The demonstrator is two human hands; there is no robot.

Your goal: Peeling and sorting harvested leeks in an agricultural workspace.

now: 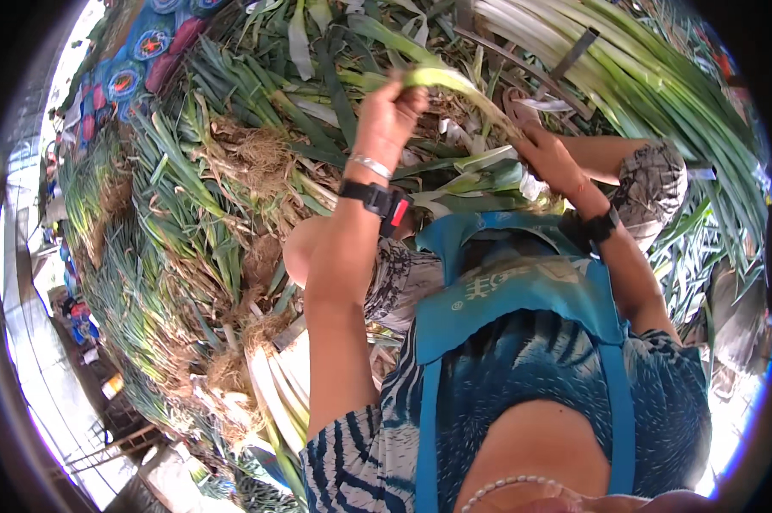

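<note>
A single leek [454, 82] is stretched between my two hands in front of me. My left hand [390, 109] is closed on its pale green upper part. My right hand [552, 157] is closed about the other, browner end; its fingertips are partly hidden. Loose leek leaves [471, 184] and peeled scraps lie just under my hands, by my knees.
Uncleaned leeks with brown roots [247, 158] are heaped to my left. Long trimmed leeks [608, 64] lie on a metal rack [565, 64] at the far right. More pale stalks [275, 385] rest near my left elbow. A blue patterned cloth [138, 64] is at the far left.
</note>
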